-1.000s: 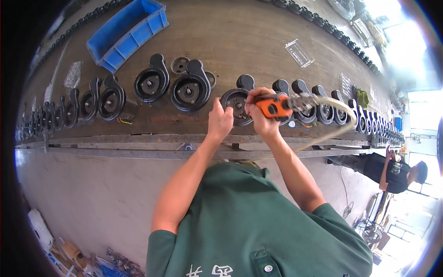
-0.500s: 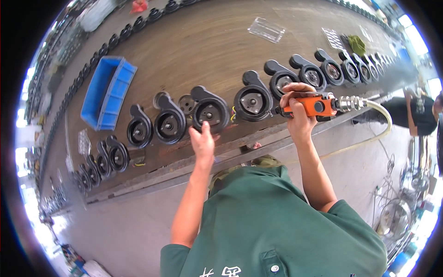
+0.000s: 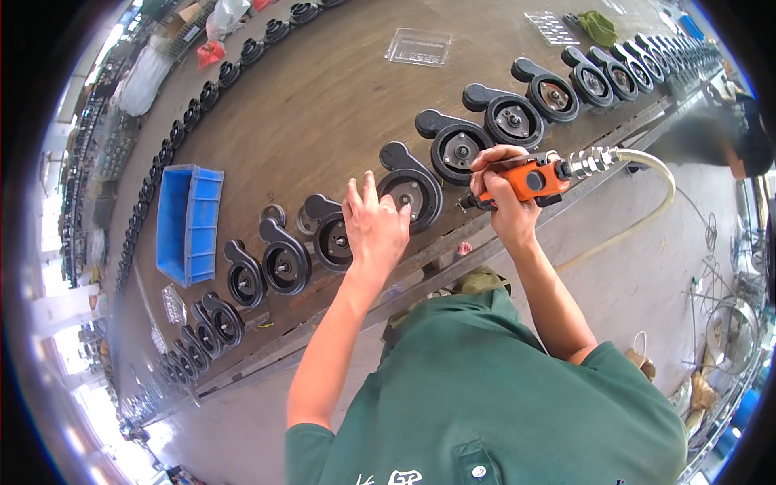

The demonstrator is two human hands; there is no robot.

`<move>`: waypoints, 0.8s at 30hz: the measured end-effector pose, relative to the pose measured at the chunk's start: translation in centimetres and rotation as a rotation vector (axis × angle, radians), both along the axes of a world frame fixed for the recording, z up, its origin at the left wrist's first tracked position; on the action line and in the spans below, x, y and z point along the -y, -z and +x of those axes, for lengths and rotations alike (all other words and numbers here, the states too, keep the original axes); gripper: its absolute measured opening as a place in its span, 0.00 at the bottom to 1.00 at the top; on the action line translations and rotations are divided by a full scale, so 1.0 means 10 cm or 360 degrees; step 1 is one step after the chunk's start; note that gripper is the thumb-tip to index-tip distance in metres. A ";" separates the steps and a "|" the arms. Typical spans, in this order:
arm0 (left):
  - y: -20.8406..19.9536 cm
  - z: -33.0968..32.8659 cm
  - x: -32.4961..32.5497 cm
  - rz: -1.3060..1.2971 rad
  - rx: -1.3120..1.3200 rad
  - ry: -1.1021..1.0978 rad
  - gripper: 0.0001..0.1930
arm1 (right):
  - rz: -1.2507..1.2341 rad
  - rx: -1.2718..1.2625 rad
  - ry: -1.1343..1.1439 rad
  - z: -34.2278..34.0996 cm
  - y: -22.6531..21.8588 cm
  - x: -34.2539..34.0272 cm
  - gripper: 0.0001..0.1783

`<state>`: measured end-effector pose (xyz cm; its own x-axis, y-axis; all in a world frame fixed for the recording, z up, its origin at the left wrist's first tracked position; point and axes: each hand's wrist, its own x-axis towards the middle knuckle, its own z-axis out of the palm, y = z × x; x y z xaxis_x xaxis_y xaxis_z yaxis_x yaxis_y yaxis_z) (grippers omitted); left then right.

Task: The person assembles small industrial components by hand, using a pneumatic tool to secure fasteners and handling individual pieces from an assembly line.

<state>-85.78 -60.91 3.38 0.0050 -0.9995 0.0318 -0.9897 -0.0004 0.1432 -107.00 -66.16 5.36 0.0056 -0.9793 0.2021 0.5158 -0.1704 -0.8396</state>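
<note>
At the bottom of the frame lies the person's green shirt (image 3: 493,396). Just above the centre, the left hand (image 3: 377,229) has its fingers spread over a black round housing (image 3: 417,191) with a grey inner plate; whether the fingertips touch it, I cannot tell. Right of centre, the right hand (image 3: 509,204) is wrapped around an orange power tool (image 3: 529,181), its nose pointing left, near that housing. A pale hose (image 3: 668,187) curves off the tool's silver fitting (image 3: 592,162). More black housings (image 3: 514,120) line the bench (image 3: 323,129) from lower left to upper right. Beyond them stand a blue bin (image 3: 204,230) at left and, at upper centre, a clear plastic tray (image 3: 418,48). Farther still, black parts (image 3: 208,95) edge the upper left.
</note>
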 end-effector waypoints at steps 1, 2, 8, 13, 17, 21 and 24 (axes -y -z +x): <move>0.00 0.00 0.00 -0.0011 -0.0032 -0.0003 0.21 | 0.0012 0.0031 0.0006 0.00 0.00 0.02 0.11; 0.00 0.01 0.00 -0.0022 -0.0065 -0.0007 0.22 | 0.0024 0.0061 0.0011 0.01 0.01 0.03 0.11; -0.03 0.07 0.05 -0.0033 -0.0191 -0.0009 0.26 | 0.0080 0.0101 0.0022 0.03 0.08 0.08 0.11; 0.02 0.07 -0.01 -0.0015 -0.0233 0.0000 0.24 | 0.0111 0.0080 -0.0009 0.12 0.10 0.11 0.11; 0.02 0.11 -0.04 -0.0003 -0.0285 -0.0006 0.24 | 0.0134 0.0073 -0.0024 0.19 0.10 0.11 0.11; 0.01 0.10 0.01 0.0050 -0.0361 -0.0043 0.27 | 0.0149 0.0087 -0.0055 0.24 0.08 0.11 0.11; 0.03 0.13 0.08 0.0053 -0.0290 -0.0001 0.30 | 0.0172 0.0126 -0.0049 0.28 0.09 0.10 0.11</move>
<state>-84.51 -61.76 3.04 0.0083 -1.0000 -0.0030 -0.9473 -0.0089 0.3201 -104.22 -67.19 4.48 0.0244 -0.9950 0.0968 0.5848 -0.0643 -0.8086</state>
